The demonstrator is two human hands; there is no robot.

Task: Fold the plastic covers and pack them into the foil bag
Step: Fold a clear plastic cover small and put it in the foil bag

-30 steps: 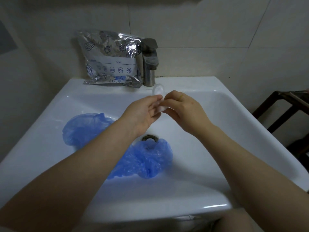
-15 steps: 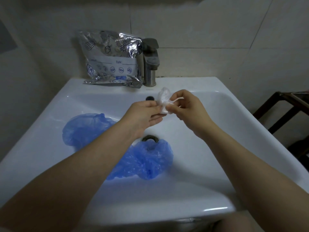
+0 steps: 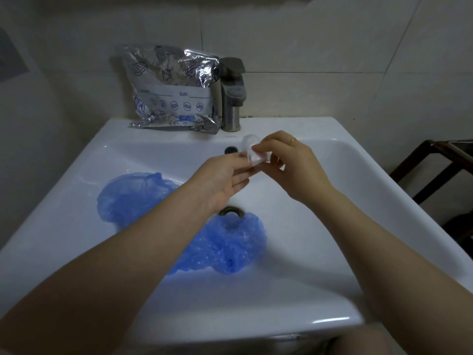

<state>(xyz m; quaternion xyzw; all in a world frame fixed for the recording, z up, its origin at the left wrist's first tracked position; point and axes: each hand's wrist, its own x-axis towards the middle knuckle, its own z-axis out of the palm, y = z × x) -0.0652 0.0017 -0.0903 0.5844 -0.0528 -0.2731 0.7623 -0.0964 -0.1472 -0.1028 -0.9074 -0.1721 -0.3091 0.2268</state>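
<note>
A small clear plastic cover, bunched into a wad, hangs above the sink basin between both hands. My left hand pinches its lower left side with fingertips. My right hand, with a ring on one finger, pinches its right side with curled fingers. Two blue plastic covers lie crumpled in the basin, one at the left and one over the drain. The silver foil bag leans against the wall at the back of the sink, left of the tap.
The white sink fills the view, with a metal tap at the back and the drain ring partly under a blue cover. A dark wooden rack stands to the right. Tiled wall behind.
The clear cover has been squeezed smaller between both hands; my right hand's fingers have curled further over it. The blue covers and foil bag have not moved.
</note>
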